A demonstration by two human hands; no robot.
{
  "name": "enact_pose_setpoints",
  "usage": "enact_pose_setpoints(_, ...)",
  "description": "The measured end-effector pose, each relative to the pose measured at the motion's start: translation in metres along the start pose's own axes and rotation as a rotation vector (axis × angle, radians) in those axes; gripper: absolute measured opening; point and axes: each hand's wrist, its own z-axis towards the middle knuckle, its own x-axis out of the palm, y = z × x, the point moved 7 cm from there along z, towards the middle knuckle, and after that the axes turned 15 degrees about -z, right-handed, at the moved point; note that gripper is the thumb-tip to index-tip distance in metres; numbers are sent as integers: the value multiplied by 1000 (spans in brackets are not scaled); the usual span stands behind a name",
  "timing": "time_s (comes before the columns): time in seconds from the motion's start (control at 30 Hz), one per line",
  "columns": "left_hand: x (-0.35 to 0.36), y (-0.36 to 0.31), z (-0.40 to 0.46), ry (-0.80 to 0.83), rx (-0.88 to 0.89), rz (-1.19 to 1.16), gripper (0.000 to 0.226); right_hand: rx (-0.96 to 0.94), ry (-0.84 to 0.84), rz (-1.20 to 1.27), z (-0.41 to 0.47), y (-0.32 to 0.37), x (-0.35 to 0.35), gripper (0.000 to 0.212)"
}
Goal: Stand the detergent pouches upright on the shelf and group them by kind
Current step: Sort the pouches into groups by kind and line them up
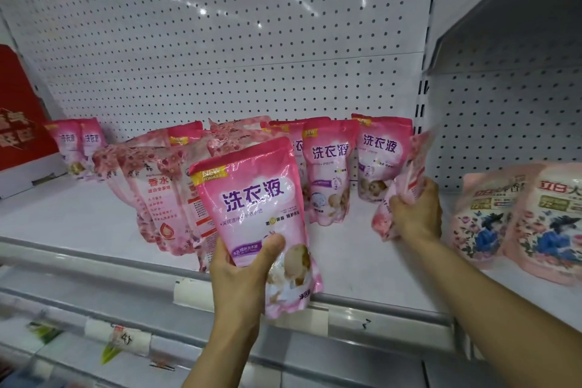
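The left hand point(242, 264) is gripping a pink pouch point(256, 214) upright at the shelf's point(78, 217) near edge; its matching pouches point(330, 167) are standing farther right, where the right hand point(415, 214) is clutching a flowered pouch point(406, 186).

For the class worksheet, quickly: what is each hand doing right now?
Left hand: closed on a bright pink pouch, held in front of the shelf edge.
Right hand: closed on a blossom-print pouch, blurred.
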Motion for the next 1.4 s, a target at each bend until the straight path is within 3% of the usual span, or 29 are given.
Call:
enact_pose_setpoints(0.17,10,2,3,39,-1,7,63,-16,32,53,-3,-5,2,75)
enact_pose_setpoints(0.4,19,7,7,55,-9,-3,62,-145,58,-1,4,1,4,52)
enact_pose_setpoints(0.53,20,7,8,75,-10,-16,62,-170,73,-27,12,10,10,54)
enact_pose_setpoints(0.7,17,4,10,77,-1,-24,67,-182,15,8,-4,12,1,87)
enact_pose_setpoints(0.77,15,4,11,74,0,-29,67,-372,-141,105,-41,32,-22,86)
enact_pose_setpoints(0.83,14,4,13,74,4,-42,66,-772,-313,140,-94,65,-43,72)
enact_pose_setpoints(0.9,15,3,14,78,12,-41,67,-1088,-300,50,-127,89,-34,58)
enact_pose_setpoints(0.97,14,1,14,81,13,-30,65,-983,-45,-8,-107,98,2,52)
enact_pose_setpoints(1.07,12,0,17,74,13,-24,57,-368,358,122,-39,77,65,66)
enact_pose_setpoints(1.13,9,0,19,68,12,-15,53,-127,462,223,-9,67,91,80)
enact_pose_setpoints(1.3,9,0,21,76,-6,-5,47,-27,450,334,7,75,91,52)
enact_pose_setpoints(1.4,6,0,22,69,-19,3,49,-91,446,303,1,71,93,66)
